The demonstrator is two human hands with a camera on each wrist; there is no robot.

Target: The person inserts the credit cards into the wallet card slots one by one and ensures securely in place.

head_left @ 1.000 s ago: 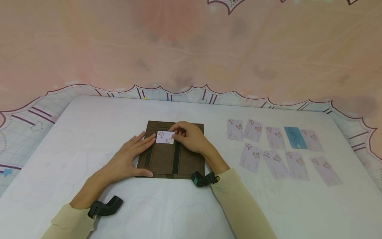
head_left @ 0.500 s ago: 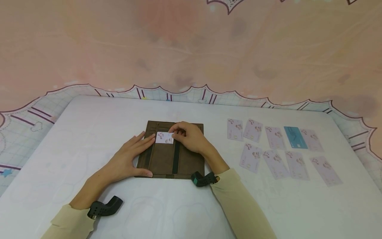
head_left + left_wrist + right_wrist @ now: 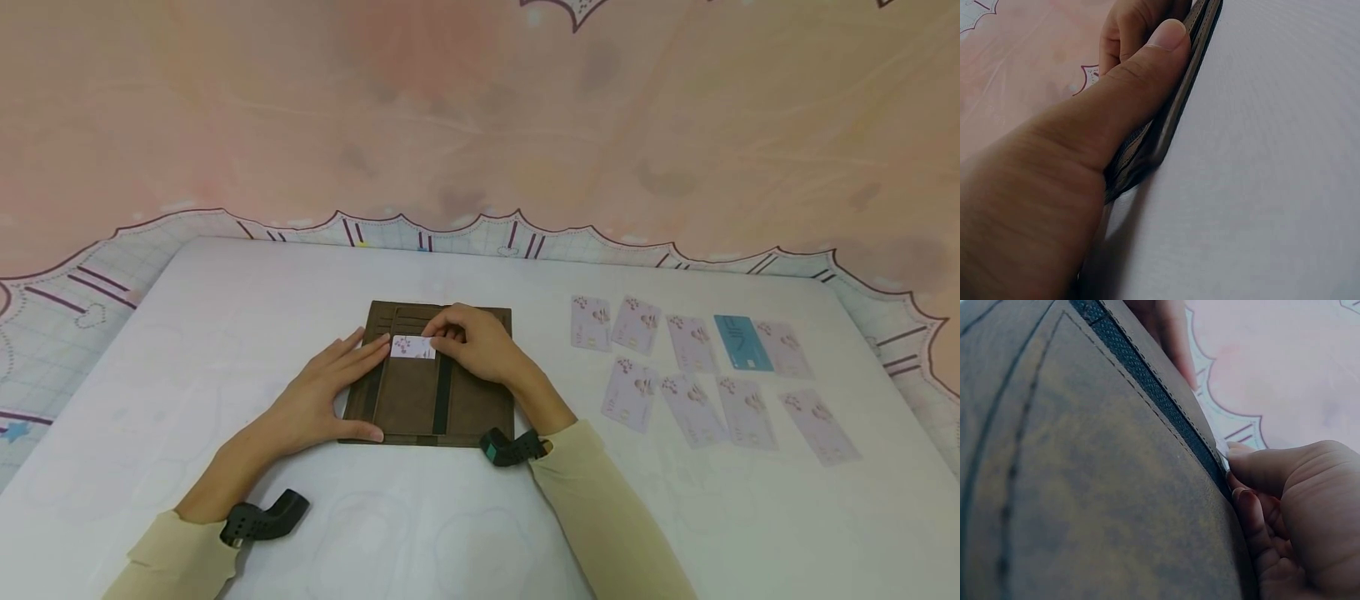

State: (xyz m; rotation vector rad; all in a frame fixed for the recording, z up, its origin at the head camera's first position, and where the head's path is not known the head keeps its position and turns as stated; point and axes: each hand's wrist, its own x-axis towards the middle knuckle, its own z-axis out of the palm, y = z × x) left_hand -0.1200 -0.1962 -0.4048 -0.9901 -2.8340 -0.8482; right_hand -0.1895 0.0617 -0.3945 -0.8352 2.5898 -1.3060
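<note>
Head view — card lies crosswise, long axis left-right, in wallet.

Both arms reach forward in cream sleeves, each with a dark band at the wrist. The left hand lies flat, palm down, its fingers straight and spread toward the right, the thumb stretched along the near side; the left wrist view shows that thumb pressed out straight. The right hand is arched, knuckles up, its fingers curled under and bunched against the thumb in a pinch. The two hands' fingertips lie near each other, not touching.
</note>
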